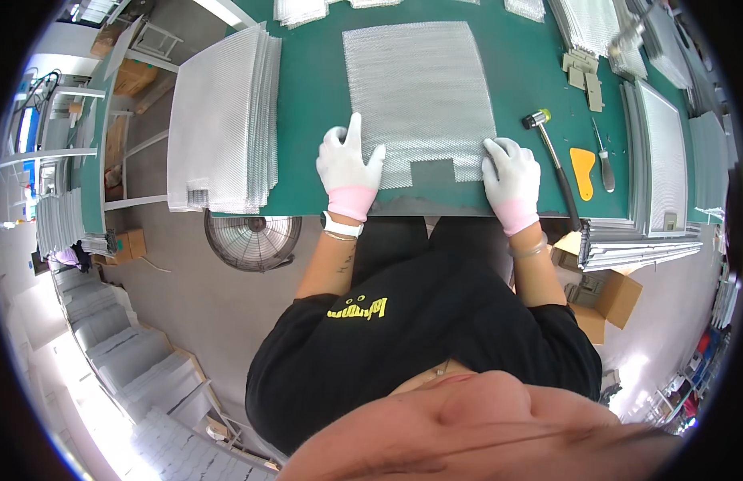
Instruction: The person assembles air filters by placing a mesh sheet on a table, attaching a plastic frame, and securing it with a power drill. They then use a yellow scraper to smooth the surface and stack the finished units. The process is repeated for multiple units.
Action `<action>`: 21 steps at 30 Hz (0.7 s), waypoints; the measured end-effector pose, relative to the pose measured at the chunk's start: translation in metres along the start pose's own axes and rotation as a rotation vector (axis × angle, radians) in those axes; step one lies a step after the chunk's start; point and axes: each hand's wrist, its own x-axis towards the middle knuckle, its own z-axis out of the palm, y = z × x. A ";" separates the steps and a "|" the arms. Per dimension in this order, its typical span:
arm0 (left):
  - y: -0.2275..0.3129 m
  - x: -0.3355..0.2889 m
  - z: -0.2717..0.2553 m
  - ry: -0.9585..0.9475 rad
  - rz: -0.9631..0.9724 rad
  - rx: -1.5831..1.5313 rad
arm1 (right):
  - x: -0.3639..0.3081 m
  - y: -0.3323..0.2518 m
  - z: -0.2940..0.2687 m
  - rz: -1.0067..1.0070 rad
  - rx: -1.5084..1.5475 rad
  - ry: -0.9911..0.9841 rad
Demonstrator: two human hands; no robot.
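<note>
Left hand [349, 164] and right hand [512, 176], fingers spread flat, press the mesh sheet [419, 96] on the green table [307, 120].

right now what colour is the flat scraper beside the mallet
Orange flat scraper, clearest in the head view.
</note>
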 end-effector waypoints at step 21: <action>-0.050 -0.017 -0.040 0.137 0.354 -0.316 | 0.406 -0.096 0.137 0.307 -0.061 -0.563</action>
